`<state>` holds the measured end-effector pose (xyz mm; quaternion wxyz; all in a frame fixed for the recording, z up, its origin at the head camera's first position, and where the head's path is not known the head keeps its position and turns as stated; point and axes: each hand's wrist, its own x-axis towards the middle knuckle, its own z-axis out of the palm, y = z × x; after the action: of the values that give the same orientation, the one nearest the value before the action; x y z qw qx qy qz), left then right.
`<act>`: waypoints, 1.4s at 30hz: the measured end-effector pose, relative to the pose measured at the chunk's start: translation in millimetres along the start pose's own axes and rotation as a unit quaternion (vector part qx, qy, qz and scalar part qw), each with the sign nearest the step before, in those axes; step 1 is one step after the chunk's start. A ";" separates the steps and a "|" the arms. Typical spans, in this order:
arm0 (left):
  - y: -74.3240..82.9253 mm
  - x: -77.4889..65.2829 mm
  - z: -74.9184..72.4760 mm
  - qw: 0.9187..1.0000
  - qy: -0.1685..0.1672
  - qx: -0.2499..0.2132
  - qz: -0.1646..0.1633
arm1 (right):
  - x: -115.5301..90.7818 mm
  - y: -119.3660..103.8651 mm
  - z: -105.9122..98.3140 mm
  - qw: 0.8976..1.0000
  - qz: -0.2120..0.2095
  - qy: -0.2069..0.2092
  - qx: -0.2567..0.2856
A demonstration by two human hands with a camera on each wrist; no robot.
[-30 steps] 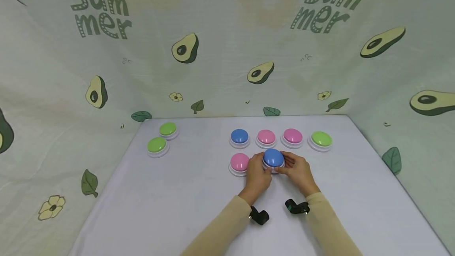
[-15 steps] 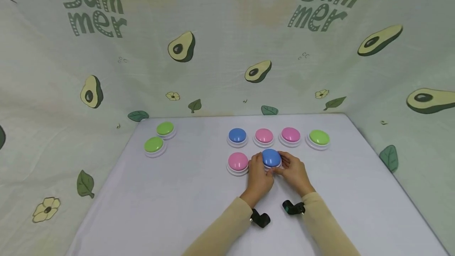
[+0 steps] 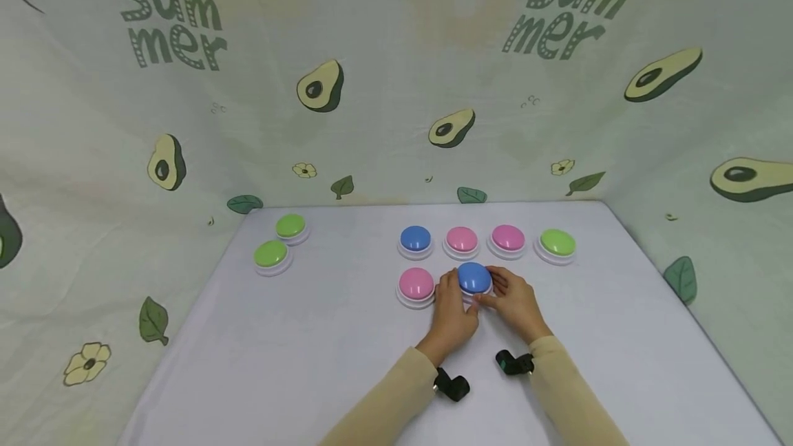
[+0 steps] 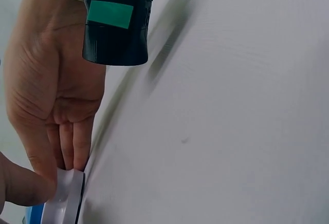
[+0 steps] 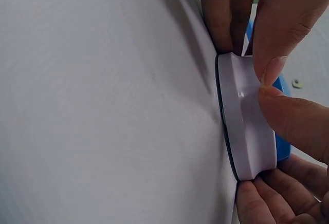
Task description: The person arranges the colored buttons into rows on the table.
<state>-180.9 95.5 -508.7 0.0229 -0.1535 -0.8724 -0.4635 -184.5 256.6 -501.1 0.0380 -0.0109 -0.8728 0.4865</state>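
A blue push button point(image 3: 474, 277) with a domed cap and white round base is held between both hands, in the near row. My left hand point(image 3: 451, 322) grips its left side and my right hand point(image 3: 519, 305) its right side. Both thumbs meet at the front of the white base point(image 5: 247, 126), as the right wrist view shows. The base's dark underside edge lies against the white tabletop. Just left of my left hand's fingers sits a pink button point(image 3: 416, 283). In the left wrist view, my left hand point(image 4: 56, 90) reaches down to the white base point(image 4: 64, 193).
Behind the hands stands a row: a blue button point(image 3: 416, 239), a pink button point(image 3: 461, 239), a magenta-pink button point(image 3: 508, 237) and a green button point(image 3: 557, 242). Two green buttons, one nearer point(image 3: 270, 254) and one farther point(image 3: 290, 226), stand far left on the white table point(image 3: 297, 349). A printed cloth point(image 3: 384, 129) hangs behind.
The held blue button has come down slightly to the tabletop, and both hands with it. My left thumb has shifted a little to the right. The other buttons have stayed put.
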 end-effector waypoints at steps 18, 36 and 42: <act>-11.7 -11.1 -1.5 1.000 -0.029 0.003 -0.006 | -7.7 8.0 10.4 1.000 -0.006 0.003 0.024; -9.9 -17.8 -30.1 0.994 -0.103 -0.029 -0.020 | -5.0 -2.2 5.7 1.000 -0.009 -0.021 0.006; -11.3 -26.7 -62.2 0.988 -0.132 -0.077 -0.015 | -4.4 -5.6 -2.2 0.999 -0.002 -0.033 -0.005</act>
<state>-165.0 32.2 -487.2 -0.1110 -0.2019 -0.8315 -0.5055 -179.8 255.3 -495.4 0.0100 0.0068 -0.8762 0.4818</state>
